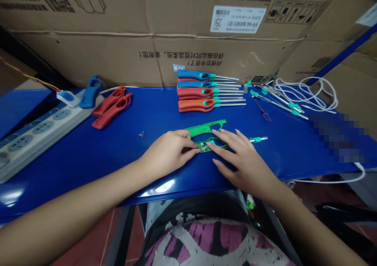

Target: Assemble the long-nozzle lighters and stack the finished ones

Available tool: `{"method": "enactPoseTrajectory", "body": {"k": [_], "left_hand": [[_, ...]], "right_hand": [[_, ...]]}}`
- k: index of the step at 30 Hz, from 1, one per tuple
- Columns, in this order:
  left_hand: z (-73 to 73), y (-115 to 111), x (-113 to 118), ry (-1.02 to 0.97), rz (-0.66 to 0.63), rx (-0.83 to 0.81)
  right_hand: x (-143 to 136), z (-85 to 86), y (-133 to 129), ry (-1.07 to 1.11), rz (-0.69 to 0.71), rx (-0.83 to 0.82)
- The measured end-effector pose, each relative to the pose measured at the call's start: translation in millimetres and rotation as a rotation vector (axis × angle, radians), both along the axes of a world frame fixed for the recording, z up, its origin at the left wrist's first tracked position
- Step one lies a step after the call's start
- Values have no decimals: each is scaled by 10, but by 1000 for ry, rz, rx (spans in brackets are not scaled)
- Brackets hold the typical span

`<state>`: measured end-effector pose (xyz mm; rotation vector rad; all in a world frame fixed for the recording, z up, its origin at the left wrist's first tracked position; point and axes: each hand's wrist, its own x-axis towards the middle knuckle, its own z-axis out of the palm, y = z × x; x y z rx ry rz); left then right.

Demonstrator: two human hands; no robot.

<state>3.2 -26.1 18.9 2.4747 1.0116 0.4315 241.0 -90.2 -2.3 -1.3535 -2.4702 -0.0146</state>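
An open green lighter shell half lies on the blue table with small white and teal parts inside. My left hand is closed in a pinch around its left end; a dark gap shows between thumb and fingers. Over its right part, my right hand is spread, fingers apart, with the fingertips on or just above the inner parts. A second green shell half rests directly behind. To the right of my right fingers, a metal tube with a teal collar sticks out.
Assembled blue, red and orange lighters are stacked at the back. Red shells and a blue shell sit beside a power strip. Small screws lie at left; a screwdriver, metal tubes and white cable at right.
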Motion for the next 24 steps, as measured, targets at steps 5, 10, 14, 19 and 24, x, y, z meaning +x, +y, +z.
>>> {"method": "enactPoseTrajectory", "body": {"k": [5,10,14,19,24], "left_hand": [[-19,10,-13,-35,-9,3],[-15,17,-19,-39,-22,-13],[-13,16,-18,-36,-17,-9],[-2,5,-13,-39,-10,14],[4,-8,-6,-11,-5,24]], "right_hand": [[-91,-48,-27,-47,24,-52],[-68,-115,-17,-18,4,-91],[-48,-142,-4,25,-1,-115],[-46,-128,-9,67,-1,-129],[-59,-105,-20,52,-15,-151]]}}
